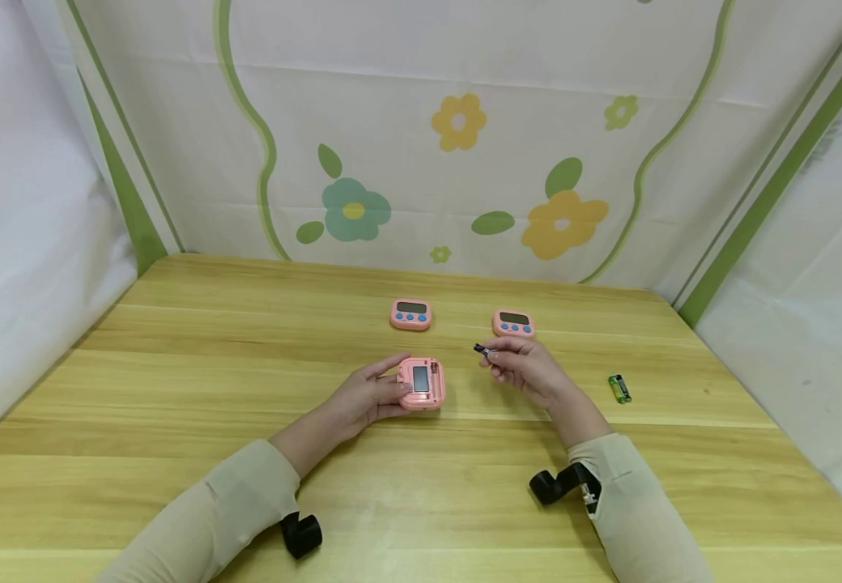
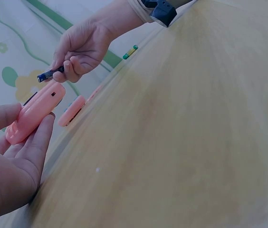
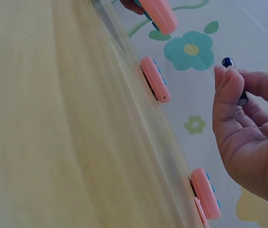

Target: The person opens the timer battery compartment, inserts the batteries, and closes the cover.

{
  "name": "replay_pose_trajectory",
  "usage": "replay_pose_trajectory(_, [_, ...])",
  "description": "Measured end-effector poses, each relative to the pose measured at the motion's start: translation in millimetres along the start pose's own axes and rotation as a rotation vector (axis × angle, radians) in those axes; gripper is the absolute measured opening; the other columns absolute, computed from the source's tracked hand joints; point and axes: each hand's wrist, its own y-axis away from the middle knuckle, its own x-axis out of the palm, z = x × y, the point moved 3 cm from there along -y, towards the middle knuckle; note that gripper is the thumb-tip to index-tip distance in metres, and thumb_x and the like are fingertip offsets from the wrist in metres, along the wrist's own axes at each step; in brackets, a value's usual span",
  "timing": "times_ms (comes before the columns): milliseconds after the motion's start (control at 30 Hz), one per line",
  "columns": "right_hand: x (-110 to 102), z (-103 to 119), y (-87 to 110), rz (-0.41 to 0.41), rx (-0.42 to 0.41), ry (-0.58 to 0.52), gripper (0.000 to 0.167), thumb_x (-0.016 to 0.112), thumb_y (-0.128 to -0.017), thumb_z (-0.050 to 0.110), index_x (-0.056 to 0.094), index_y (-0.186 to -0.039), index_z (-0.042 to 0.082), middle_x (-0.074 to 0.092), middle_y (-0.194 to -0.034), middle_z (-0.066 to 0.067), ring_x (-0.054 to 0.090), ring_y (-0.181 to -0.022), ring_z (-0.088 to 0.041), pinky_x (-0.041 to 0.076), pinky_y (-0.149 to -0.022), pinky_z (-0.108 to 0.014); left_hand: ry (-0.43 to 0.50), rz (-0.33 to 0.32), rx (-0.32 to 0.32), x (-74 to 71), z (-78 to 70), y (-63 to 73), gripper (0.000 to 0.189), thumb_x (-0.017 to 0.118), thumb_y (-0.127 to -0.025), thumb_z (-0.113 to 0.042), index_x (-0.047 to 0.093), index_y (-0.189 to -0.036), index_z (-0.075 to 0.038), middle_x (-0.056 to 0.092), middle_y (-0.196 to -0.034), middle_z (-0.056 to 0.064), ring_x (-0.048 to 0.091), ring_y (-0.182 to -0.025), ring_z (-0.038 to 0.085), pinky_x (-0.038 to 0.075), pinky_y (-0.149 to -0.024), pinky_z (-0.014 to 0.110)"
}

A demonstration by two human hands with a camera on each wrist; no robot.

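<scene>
My left hand (image 1: 370, 397) grips a pink digital timer (image 1: 433, 398) at its left side, thumb on one edge and fingers on the other. The timer's back faces up, showing a grey rectangle and an uncovered battery slot along the right side. Whether the slot holds anything is too small to tell. Just right of it, my right hand (image 1: 526, 368) pinches a small dark battery (image 2: 46, 76) between thumb and fingers. In the left wrist view the battery is above the timer's far end, apart from it.
Two more pink timers with blue buttons, one at centre (image 1: 410, 314) and one at right (image 1: 513, 323), lie farther back. Green batteries (image 1: 619, 389) lie right of my right hand. A thin pink piece (image 3: 201, 212) lies beside one timer. A patterned curtain (image 1: 406, 146) hangs behind the table.
</scene>
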Motion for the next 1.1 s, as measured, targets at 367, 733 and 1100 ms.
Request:
replay_pose_trajectory(367, [1.4, 0.1, 2.2, -0.013, 0.011, 0.053, 0.012, 0.049, -0.084, -0.004, 0.058, -0.087, 0.003, 0.059, -0.075, -0.008, 0.054, -0.058, -0.010, 0.047, -0.051, -0.017, 0.001, -0.012, -0.011, 0.3, 0.8, -1.3, 0.061, 0.054, -0.082, 0.002, 0.027, -0.136, -0.008, 0.044, -0.120, 0.024, 0.056, -0.088, 0.022, 0.046, -0.079, 0.037])
replay_pose_trajectory(733, [1.1, -0.4, 1.6, 0.080, -0.012, 0.022, 0.015, 0.044, -0.089, 0.002, 0.057, -0.096, 0.000, 0.060, -0.086, -0.011, 0.059, -0.074, -0.015, 0.050, -0.067, -0.025, -0.002, -0.009, -0.003, 1.1, 0.3, -0.4, 0.061, 0.053, -0.083, 0.001, 0.026, -0.136, -0.008, 0.045, -0.118, 0.024, 0.057, -0.088, 0.023, 0.046, -0.078, 0.037])
replay_pose_trajectory(1100, [1.6, -2.0, 2.5, 0.098, -0.022, 0.002, 0.028, 0.038, -0.091, -0.001, 0.040, -0.117, -0.012, 0.059, -0.096, -0.011, 0.058, -0.090, -0.024, 0.046, -0.080, -0.035, -0.001, -0.021, -0.004, 2.6, 0.4, -0.5, 0.060, 0.053, -0.082, 0.003, 0.027, -0.136, -0.008, 0.046, -0.117, 0.024, 0.057, -0.087, 0.022, 0.047, -0.077, 0.036])
